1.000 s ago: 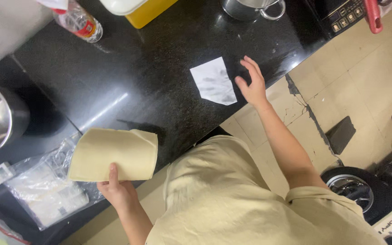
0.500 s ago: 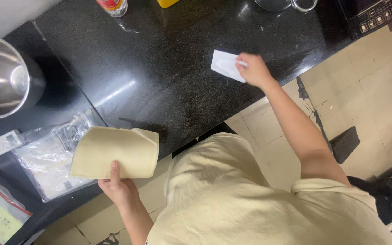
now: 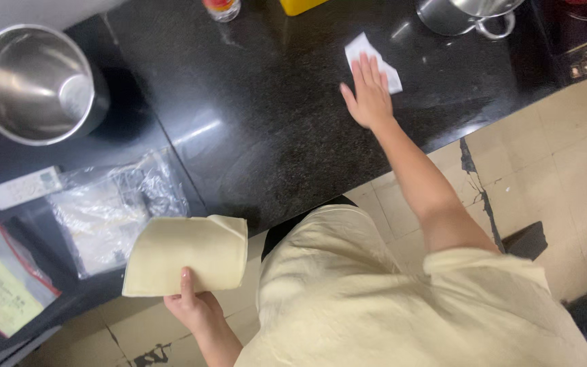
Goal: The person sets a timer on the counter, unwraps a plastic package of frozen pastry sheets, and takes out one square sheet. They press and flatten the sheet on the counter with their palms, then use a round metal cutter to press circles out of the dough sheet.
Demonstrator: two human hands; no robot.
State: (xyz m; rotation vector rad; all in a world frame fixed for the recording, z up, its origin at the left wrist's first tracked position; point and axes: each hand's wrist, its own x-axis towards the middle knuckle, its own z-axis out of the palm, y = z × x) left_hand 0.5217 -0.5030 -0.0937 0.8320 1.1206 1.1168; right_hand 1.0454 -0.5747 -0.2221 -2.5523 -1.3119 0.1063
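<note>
Wiping step in hand: right hand (image 3: pixel 368 95) presses flat, grip spread, on the white paper napkin (image 3: pixel 373 58) upon the black granite worktop (image 3: pixel 253 122), while the left hand (image 3: pixel 195 309) grip pinches the folded pale-yellow dough sheet (image 3: pixel 185 255) at the worktop's near edge; next move likely calls for sweeping pressure

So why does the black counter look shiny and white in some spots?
In the head view, light bounces off the polished black counter, making pale glare patches near its middle; the steel pot gleams too; the right hand on the white cloth looks slightly blurred.
</note>
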